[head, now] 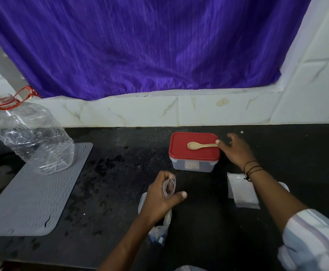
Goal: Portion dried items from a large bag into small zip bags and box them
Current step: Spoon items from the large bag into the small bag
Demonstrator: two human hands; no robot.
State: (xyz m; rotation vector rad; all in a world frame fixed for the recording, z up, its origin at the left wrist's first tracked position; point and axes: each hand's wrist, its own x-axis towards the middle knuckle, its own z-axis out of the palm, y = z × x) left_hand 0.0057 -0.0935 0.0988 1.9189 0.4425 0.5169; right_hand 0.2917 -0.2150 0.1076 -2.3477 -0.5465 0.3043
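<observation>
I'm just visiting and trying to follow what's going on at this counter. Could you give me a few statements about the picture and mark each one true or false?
1. A wooden spoon lies on the red lid of the plastic box. True.
2. The box is open. False: its lid is on.
3. The left hand holds a small clear zip bag. True.
4. The right hand grips the clear plastic bottle. False: it reaches for the spoon's handle; the bottle stands far off on the grey mat.
5. Flat empty bags lie on the dark counter under the right forearm. True.
</observation>
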